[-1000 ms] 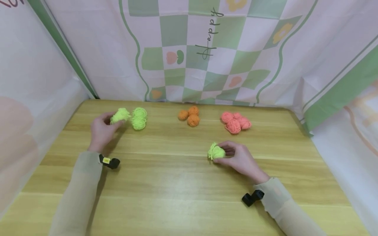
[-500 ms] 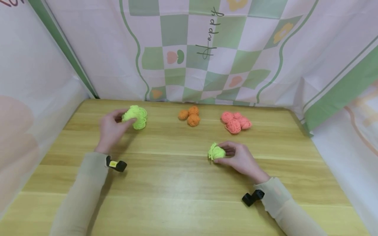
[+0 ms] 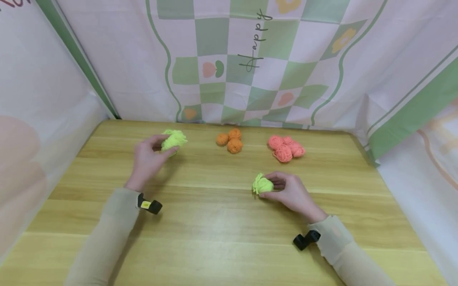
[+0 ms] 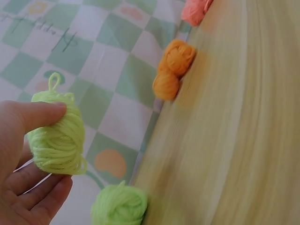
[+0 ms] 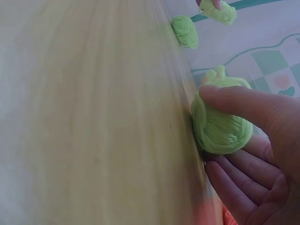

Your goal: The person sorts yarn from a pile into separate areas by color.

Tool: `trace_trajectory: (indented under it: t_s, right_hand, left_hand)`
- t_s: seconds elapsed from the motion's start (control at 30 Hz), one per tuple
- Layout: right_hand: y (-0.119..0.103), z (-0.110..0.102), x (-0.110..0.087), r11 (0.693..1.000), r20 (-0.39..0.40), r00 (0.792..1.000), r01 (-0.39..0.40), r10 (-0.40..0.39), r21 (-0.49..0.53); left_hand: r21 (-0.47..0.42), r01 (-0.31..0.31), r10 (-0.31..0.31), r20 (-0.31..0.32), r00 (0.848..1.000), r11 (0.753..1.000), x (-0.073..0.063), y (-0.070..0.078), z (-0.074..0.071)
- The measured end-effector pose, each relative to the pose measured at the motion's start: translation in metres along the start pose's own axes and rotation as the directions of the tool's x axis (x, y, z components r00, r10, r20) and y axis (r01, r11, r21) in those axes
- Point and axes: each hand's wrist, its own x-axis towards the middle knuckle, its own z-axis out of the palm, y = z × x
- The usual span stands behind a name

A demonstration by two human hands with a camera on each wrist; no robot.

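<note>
My left hand [image 3: 148,159] pinches a yellow-green yarn ball [image 4: 57,136] between thumb and fingers, holding it up off the table at the back left. In the left wrist view a loose loop sticks out of its top. Beneath it, another green yarn ball [image 4: 119,206] sits on the table; the held one mostly covers it in the head view. At centre right, my right hand [image 3: 291,195] grips a second yellow-green yarn ball [image 3: 262,185], thumb on one side, close over the wood. Loose strands show at that ball's far end.
A cluster of orange yarn balls [image 3: 234,145] lies at the back middle of the wooden table [image 3: 214,234]. To its right is a group of several coral-pink yarn balls [image 3: 283,152]. A checked cloth [image 3: 239,69] hangs behind the table's back edge.
My left hand has carried its yarn ball to the right, from beside the green yarn on the table to over it. The right hand has stayed in place with its ball.
</note>
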Motion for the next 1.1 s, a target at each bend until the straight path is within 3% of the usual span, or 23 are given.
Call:
trace_trajectory:
  t_s: [0.13, 0.63, 1.1]
  right_hand:
    - [0.0, 0.0, 0.0, 1.0, -0.001, 1.0, -0.001, 0.001, 0.0]
    - [0.003, 0.001, 0.0, 1.0, -0.002, 1.0, -0.025, 0.025, 0.007]
    - [0.003, 0.001, 0.0, 1.0, 0.002, 1.0, -0.02, 0.02, 0.015]
  left_hand:
    - [-0.016, -0.028, 0.028, 0.023, 0.999, 0.999, -0.003, 0.002, 0.01]
    - [-0.07, -0.02, 0.03, 0.149, 0.988, 0.997, -0.014, 0.025, 0.049]
    - [-0.108, -0.027, 0.05, 0.219, 0.974, 0.994, -0.019, 0.042, 0.083]
